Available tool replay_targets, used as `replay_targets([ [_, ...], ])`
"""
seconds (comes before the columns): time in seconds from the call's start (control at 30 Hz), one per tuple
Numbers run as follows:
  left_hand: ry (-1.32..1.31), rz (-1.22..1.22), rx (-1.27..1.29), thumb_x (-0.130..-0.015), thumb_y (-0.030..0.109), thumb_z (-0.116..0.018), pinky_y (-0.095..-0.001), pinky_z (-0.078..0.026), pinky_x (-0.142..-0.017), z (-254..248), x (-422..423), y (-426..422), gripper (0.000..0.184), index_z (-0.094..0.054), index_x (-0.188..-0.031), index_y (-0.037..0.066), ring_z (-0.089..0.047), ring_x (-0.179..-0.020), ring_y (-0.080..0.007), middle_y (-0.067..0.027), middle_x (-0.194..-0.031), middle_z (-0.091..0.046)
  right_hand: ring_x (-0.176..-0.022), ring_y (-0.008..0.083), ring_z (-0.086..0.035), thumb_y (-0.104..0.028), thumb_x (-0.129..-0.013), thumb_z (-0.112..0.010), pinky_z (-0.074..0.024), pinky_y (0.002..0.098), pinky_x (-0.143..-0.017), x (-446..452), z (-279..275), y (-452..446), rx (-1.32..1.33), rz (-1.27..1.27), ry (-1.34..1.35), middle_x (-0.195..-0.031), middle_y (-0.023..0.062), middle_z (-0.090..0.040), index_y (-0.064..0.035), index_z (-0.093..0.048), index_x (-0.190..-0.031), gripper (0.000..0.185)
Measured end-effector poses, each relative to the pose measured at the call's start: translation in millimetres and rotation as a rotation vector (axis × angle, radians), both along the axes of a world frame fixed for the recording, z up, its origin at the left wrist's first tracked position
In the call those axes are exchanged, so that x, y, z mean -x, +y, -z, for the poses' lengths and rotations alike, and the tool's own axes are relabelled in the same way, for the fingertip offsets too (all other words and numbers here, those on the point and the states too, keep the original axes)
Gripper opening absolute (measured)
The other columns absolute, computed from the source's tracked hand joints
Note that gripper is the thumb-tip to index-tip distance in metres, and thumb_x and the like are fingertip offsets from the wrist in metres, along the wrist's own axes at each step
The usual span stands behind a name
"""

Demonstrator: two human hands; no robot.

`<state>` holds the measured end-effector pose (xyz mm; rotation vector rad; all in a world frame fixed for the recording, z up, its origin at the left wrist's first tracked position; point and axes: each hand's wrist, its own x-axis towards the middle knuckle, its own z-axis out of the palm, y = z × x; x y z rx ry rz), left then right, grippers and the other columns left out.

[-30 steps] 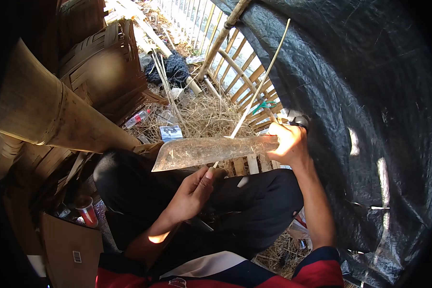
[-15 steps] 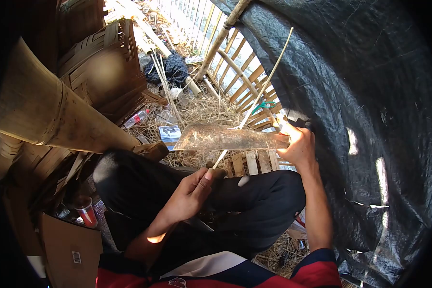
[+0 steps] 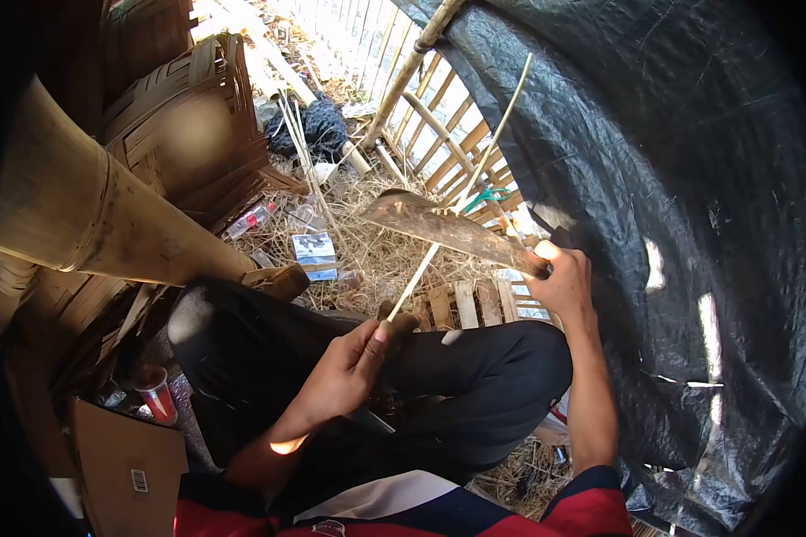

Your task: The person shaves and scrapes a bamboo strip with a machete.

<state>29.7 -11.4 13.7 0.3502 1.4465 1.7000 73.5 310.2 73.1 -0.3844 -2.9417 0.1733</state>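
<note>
My left hand (image 3: 342, 380) is closed around the lower end of a long, thin bamboo strip (image 3: 414, 285), over my lap. The pale strip slants up and to the right, its far end reaching past the fence toward the dark tarp. In my right hand (image 3: 566, 285) is the handle of a machete (image 3: 448, 233) with a broad, worn, brownish blade. That blade lies across the strip well above my left hand, its tip pointing up-left. Small pale curls show along its upper edge where the strip crosses. Whether blade and strip touch there I cannot tell.
A thick bamboo pole (image 3: 125, 210) slopes along the left, beside woven bamboo panels (image 3: 192, 116). Dark tarp (image 3: 636, 179) hangs close on the right. Straw, a plastic bottle (image 3: 251, 219) and a blue-white packet (image 3: 314, 255) cover the ground ahead. A cardboard box (image 3: 134, 465) stands lower left.
The machete has tilted, its tip swinging up and to the right, and the blade has shifted farther along the strip from my left hand. My left hand has moved slightly down and left.
</note>
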Motion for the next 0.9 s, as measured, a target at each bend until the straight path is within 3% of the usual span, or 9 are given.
replay_targets([
  [0.07,0.192,-0.016,0.086,-0.103,0.028,-0.041,-0.0239,-0.026,-0.047,-2.3,-1.5,1.0,0.032,-0.045,-0.081,0.006,-0.028,-0.055,-0.0042,0.0051,-0.061,-0.034,-0.064,0.0336,-0.063,-0.019,-0.058,-0.075,-0.0512,0.0408,-0.061,4.8,-1.8,-7.9,0.008,-0.020,-0.020,-0.069,0.0117,-0.066,-0.0098,-0.067,-0.076,0.022],
  [0.17,0.296,0.037,0.151,-0.102,0.027,-0.042,-0.0282,-0.029,-0.048,-10.4,-9.6,5.8,0.032,-0.044,-0.081,0.003,-0.030,-0.056,-0.0075,-0.0003,-0.059,-0.036,-0.061,0.0332,-0.062,-0.018,-0.058,-0.074,-0.0505,0.0418,-0.060,15.0,3.9,-15.4,-0.019,-0.145,0.044,-0.065,0.0109,-0.063,-0.0102,-0.064,-0.072,0.019],
  [0.27,0.270,0.071,0.207,-0.102,0.026,-0.043,-0.0304,-0.031,-0.049,-20.2,-6.4,3.8,0.032,-0.044,-0.082,0.001,-0.031,-0.056,-0.0093,-0.0043,-0.058,-0.036,-0.059,0.0312,-0.061,-0.016,-0.060,-0.075,-0.0487,0.0388,-0.052,25.4,4.8,-17.8,-0.045,-0.367,0.203,-0.068,0.0104,-0.061,-0.0083,-0.060,-0.072,0.021],
  [0.47,0.253,0.058,0.147,-0.102,0.026,-0.043,-0.0288,-0.031,-0.049,-15.9,-8.7,7.3,0.031,-0.045,-0.083,0.001,-0.032,-0.055,-0.0080,-0.0014,-0.058,-0.037,-0.059,0.0325,-0.062,-0.015,-0.060,-0.076,-0.0500,0.0383,-0.053,23.7,13.2,-0.4,-0.046,-0.338,0.150,-0.069,0.0122,-0.063,-0.0064,-0.062,-0.075,0.022],
  [0.57,0.219,0.090,0.138,-0.102,0.026,-0.042,-0.0269,-0.031,-0.049,-15.2,-7.1,6.6,0.032,-0.045,-0.082,0.002,-0.033,-0.056,-0.0064,0.0012,-0.059,-0.038,-0.066,0.0343,-0.061,-0.021,-0.053,-0.078,-0.0505,0.0417,-0.060,20.5,14.2,1.1,0.027,-0.265,0.201,-0.068,0.0111,-0.060,-0.0090,-0.057,-0.068,0.029],
  [0.73,0.121,0.112,0.087,-0.102,0.027,-0.041,-0.0245,-0.030,-0.050,-7.0,-8.6,-5.9,0.033,-0.044,-0.079,0.004,-0.031,-0.057,-0.0044,0.0048,-0.061,-0.037,-0.072,0.0358,-0.064,-0.026,-0.063,-0.076,-0.0514,0.0427,-0.064,18.4,10.9,16.9,0.026,0.071,0.099,-0.075,0.0155,-0.066,-0.0092,-0.068,-0.084,0.028],
  [0.77,0.122,0.128,0.105,-0.102,0.027,-0.041,-0.0242,-0.030,-0.051,-5.7,-8.4,-8.6,0.033,-0.044,-0.079,0.004,-0.031,-0.057,-0.0043,0.0053,-0.062,-0.036,-0.057,0.0346,-0.061,-0.014,-0.069,-0.071,-0.0458,0.0373,-0.053,16.8,9.9,17.4,0.010,0.108,0.135,-0.065,0.0198,-0.060,-0.0001,-0.061,-0.073,0.018],
  [0.83,0.124,0.136,0.122,-0.103,0.028,-0.041,-0.0240,-0.029,-0.051,-1.3,-8.9,-9.4,0.034,-0.043,-0.078,0.005,-0.030,-0.058,-0.0042,0.0057,-0.062,-0.035,-0.053,0.0331,-0.056,-0.013,-0.071,-0.069,-0.0440,0.0368,-0.052,10.3,13.0,20.8,0.093,0.155,0.147,-0.062,0.0197,-0.057,0.0003,-0.060,-0.073,0.016],
  [0.9,0.224,0.159,0.168,-0.102,0.027,-0.041,-0.0342,-0.036,-0.049,5.8,-12.0,-5.9,0.033,-0.044,-0.082,0.000,-0.041,-0.048,-0.0173,-0.0093,-0.055,-0.044,-0.045,0.0287,-0.045,-0.012,-0.072,-0.066,-0.0405,0.0339,-0.049,4.7,21.0,24.2,0.198,0.140,0.176,-0.058,0.0179,-0.053,0.0010,-0.059,-0.071,0.014],
])
